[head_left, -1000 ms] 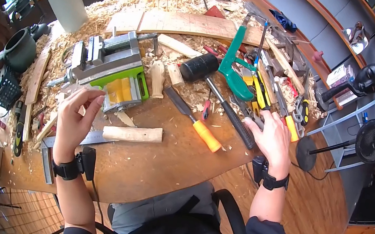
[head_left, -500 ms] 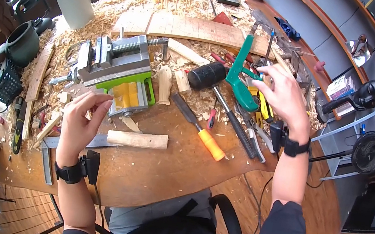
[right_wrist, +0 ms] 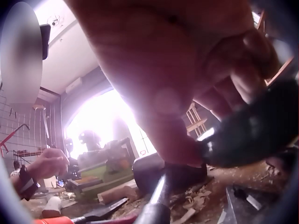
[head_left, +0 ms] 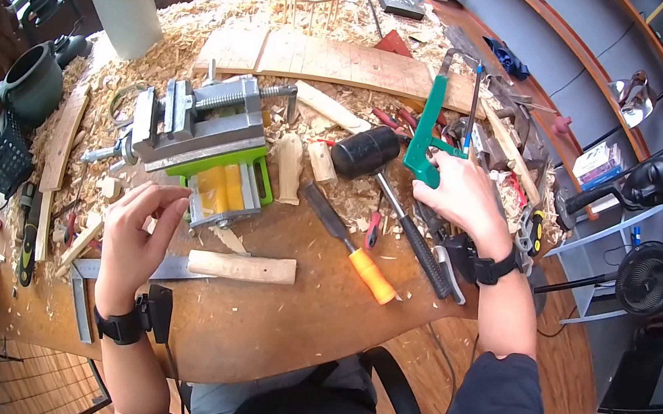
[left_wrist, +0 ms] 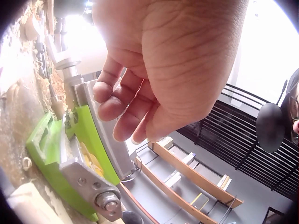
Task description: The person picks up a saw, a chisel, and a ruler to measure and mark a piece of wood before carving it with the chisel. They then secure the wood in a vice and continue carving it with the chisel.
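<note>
Fingers of the right hand (head_left: 466, 200) bend round the grip of the green saw (head_left: 428, 119), right of the frame's upper middle, the thumb against it. At left, the left hand (head_left: 135, 241) has loosely curled, empty fingers, just below the vise (head_left: 213, 126). The black mallet (head_left: 365, 152) crowds the saw's left side; below lie an orange-handled chisel (head_left: 372, 277) and, lower middle, a wood piece (head_left: 242, 266). Shavings (head_left: 178, 47) spread across the upper left.

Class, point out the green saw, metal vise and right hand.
Green saw (head_left: 427, 123): head view, on its green frame.
Metal vise (head_left: 214, 136): head view, on its grey body.
Right hand (head_left: 466, 197): head view, on its back.
</note>
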`<control>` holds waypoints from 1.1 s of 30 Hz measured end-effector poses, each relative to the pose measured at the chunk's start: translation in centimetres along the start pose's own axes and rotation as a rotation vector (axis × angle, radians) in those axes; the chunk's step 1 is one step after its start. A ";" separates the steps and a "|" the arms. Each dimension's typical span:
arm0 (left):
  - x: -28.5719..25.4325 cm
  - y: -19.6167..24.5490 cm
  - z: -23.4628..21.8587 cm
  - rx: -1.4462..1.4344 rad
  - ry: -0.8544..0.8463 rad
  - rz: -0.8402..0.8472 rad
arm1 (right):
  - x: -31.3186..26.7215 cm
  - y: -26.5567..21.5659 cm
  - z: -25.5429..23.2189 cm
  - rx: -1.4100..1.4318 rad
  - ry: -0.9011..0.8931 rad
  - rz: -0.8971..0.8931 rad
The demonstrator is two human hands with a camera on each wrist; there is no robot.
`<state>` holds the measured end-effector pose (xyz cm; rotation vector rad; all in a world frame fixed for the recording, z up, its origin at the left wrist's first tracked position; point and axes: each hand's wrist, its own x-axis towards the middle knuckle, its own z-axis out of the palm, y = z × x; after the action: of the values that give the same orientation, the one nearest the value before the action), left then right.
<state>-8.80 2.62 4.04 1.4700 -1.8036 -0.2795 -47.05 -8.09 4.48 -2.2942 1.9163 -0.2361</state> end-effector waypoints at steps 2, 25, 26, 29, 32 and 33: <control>0.0 0.0 0.1 -0.005 0.015 -0.013 | -0.4 0.2 -1.4 0.005 0.024 -0.014; -0.2 -0.7 0.5 -0.022 0.018 -0.044 | -6.4 9.2 -1.1 -0.086 0.114 -0.038; -0.2 -0.7 0.6 -0.028 0.014 -0.033 | -6.6 9.0 -1.3 -0.066 0.119 -0.019; -0.2 -0.7 0.6 -0.015 0.028 -0.044 | -7.1 9.2 -1.7 -0.053 0.138 -0.013; -0.2 -0.5 0.5 0.000 0.024 -0.037 | -7.6 9.4 -2.8 -0.005 0.130 -0.005; -0.2 -0.6 0.5 0.001 0.023 -0.034 | -7.8 9.8 -3.3 0.034 0.216 -0.038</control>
<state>-8.73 2.48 3.26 1.4994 -1.7624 -0.2778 -58.54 -2.21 5.42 -2.3702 1.9474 -0.5367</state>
